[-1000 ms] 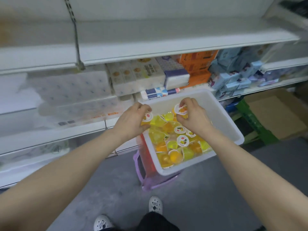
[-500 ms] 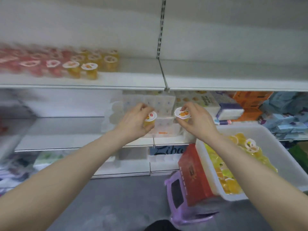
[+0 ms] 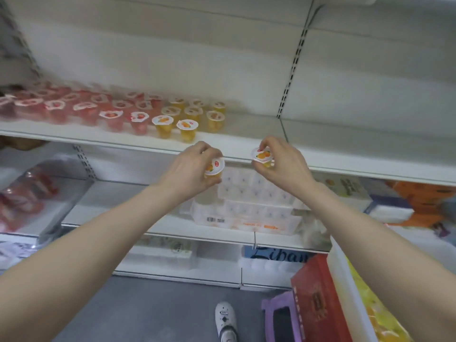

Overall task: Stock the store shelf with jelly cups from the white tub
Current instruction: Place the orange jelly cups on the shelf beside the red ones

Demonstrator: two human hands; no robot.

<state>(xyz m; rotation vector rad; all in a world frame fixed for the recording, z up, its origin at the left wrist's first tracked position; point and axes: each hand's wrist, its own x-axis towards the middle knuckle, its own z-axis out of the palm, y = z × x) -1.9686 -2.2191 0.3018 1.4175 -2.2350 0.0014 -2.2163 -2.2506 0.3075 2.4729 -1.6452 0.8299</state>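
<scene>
Hands have come up from the white plastic tub [image 3: 339,275]. Left hand [image 3: 190,172] and right hand [image 3: 283,166] each pinch a small orange jelly cup [image 3: 214,167] near the white shelf [image 3: 246,141], ready to set down.

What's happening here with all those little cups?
A person is stocking a store shelf with jelly cups. Each hand holds one orange cup: the left hand grips one and the right hand pinches another, both raised just below the shelf's front edge, not yet set down. Rows of red cups and orange cups stand there already. The white tub with more sits lower right.
</scene>
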